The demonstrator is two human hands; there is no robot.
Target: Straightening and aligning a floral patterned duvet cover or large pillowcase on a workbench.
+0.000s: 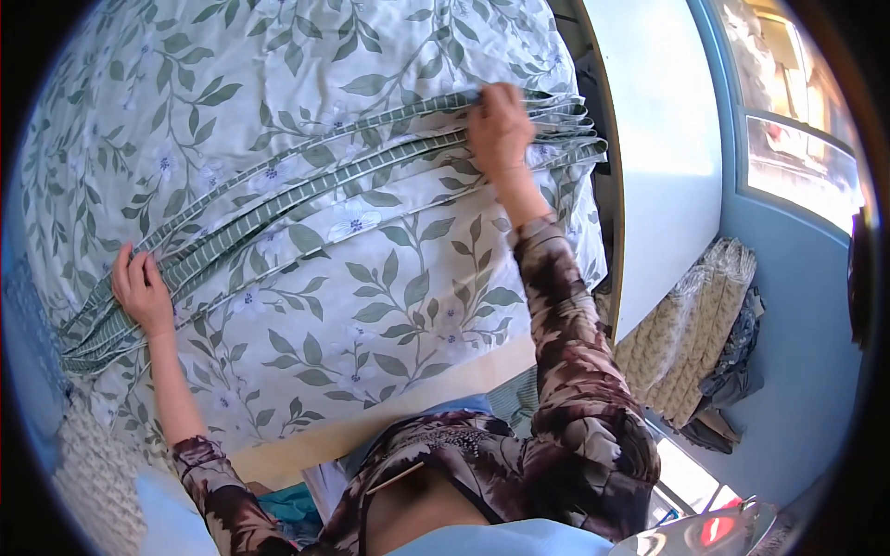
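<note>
The white bedding (417, 278) bears green leaves; its bands (371, 157) are green, seemingly white-checked.

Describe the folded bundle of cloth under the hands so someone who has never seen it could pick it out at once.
Start with the leafy bed cover that fills much of the picture. Slanting across it, beneath the left hand and the right hand, lies a narrow bundle of folded cloth. Its green bands with pale stripes set it apart from the leafy fabric around it.
</note>
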